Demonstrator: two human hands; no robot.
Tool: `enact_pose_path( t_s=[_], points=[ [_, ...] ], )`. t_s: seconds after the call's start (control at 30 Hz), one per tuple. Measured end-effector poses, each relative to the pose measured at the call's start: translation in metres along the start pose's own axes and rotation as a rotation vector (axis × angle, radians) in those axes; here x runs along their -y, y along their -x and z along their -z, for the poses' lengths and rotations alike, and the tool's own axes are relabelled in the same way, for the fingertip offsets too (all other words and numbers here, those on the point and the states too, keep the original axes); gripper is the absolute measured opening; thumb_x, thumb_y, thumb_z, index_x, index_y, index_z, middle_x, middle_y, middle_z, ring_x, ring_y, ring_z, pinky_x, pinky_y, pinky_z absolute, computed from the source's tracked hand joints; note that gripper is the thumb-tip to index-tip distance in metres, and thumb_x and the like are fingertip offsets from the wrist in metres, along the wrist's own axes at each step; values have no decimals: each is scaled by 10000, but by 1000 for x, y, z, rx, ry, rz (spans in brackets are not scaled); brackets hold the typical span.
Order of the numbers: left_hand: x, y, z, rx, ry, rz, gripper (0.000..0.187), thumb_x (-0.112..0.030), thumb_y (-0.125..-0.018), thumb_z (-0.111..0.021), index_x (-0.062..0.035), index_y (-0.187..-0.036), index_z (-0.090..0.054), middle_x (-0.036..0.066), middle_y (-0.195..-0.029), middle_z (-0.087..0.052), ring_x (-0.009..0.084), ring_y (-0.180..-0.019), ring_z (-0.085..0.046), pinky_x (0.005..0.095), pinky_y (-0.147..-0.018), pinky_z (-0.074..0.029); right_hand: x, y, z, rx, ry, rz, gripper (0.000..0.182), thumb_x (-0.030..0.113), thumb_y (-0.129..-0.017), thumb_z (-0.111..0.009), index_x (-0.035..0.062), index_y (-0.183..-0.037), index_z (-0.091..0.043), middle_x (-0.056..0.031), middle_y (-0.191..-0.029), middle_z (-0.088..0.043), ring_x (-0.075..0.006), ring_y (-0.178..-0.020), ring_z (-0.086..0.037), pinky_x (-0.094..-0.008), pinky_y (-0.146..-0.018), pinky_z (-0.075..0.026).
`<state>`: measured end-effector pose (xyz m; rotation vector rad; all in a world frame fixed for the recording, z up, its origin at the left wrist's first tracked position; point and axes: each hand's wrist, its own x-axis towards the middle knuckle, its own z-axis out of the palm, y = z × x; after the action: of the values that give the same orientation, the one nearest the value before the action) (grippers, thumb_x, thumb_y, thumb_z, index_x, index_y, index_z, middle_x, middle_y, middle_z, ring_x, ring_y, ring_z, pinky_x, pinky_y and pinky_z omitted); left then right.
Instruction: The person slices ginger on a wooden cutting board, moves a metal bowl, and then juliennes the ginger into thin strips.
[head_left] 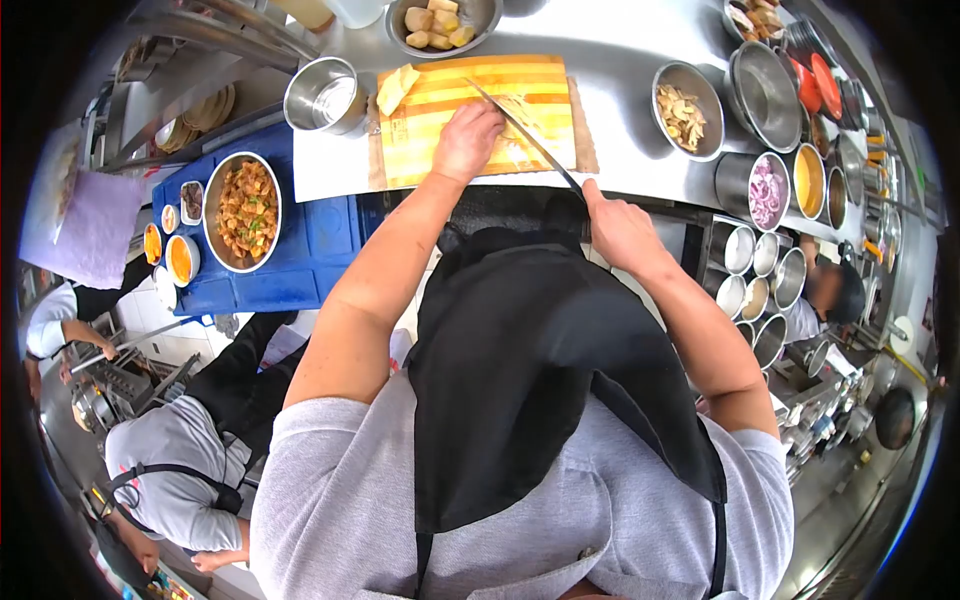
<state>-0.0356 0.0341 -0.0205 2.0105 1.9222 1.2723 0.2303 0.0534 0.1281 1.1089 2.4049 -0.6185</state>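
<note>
My right hand (622,230) is wrapped round the handle of a long kitchen knife (540,148), whose blade slants up and left across a yellow-striped cutting board (425,140). Close against the left side of the blade, my left hand (468,138) presses down with curled fingers; what lies under them is hidden. Thin pale vegetable strips (522,122) are scattered to the right of the blade. A larger pale yellow piece (398,88) lies at the board's upper left corner. Beneath the board shows a brown cloth (586,130).
Steel bowls hold pale chunks (435,28) behind the board and pale slices (682,118) to its right. An empty-looking steel pot (328,95) stands left. Chopped purple onion fills another pot (768,190). A blue surface (320,235) carries a bowl of sauced food (245,215). Co-workers (180,460) are nearby.
</note>
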Motion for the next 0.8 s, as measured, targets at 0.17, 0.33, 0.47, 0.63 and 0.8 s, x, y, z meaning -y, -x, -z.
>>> enact_pose_path(
  t_s=[0.17,0.33,0.47,0.63,0.8],
  points=[
    [-1,-2,1,-25,9,-3,95,-66,-824,-750,-89,-913,-725,53,-1012,-689,283,-970,-664,394,-842,-572,-3,5,-5,-7,-25,13,309,-39,-863,-524,-10,-1158,-435,-281,-829,-709,-474,-816,-708,-579,-705,-544],
    [-1,0,-1,-27,3,39,88,-81,-817,-764,-93,-893,-721,42,-988,-691,280,-961,-666,394,-844,-569,-2,-20,-24,-56,-27,33,324,-51,-861,-520,-8,-1171,-437,-281,-837,-711,-477,-821,-706,-579,-709,-543],
    [0,-1,-1,-15,7,41,89,-85,-811,-770,-96,-886,-723,40,-977,-693,280,-956,-669,395,-839,-571,2,2,-2,-23,-33,2,324,-49,-866,-518,-12,-1177,-437,-283,-847,-712,-478,-834,-706,-589,-725,-539],
    [-1,0,-1,-35,13,35,93,-86,-807,-775,-96,-883,-723,43,-960,-689,280,-941,-670,399,-824,-574,-6,-5,-25,-6,-54,9,315,-39,-873,-520,-8,-1176,-438,-285,-848,-711,-479,-833,-707,-599,-729,-536],
    [1,1,-1,-30,19,41,99,-84,-800,-780,-93,-876,-717,45,-960,-690,278,-942,-671,397,-826,-574,-5,-11,-18,-25,-27,6,305,-31,-880,-520,3,-1170,-432,-286,-839,-708,-489,-826,-704,-608,-717,-533]
  ],
)
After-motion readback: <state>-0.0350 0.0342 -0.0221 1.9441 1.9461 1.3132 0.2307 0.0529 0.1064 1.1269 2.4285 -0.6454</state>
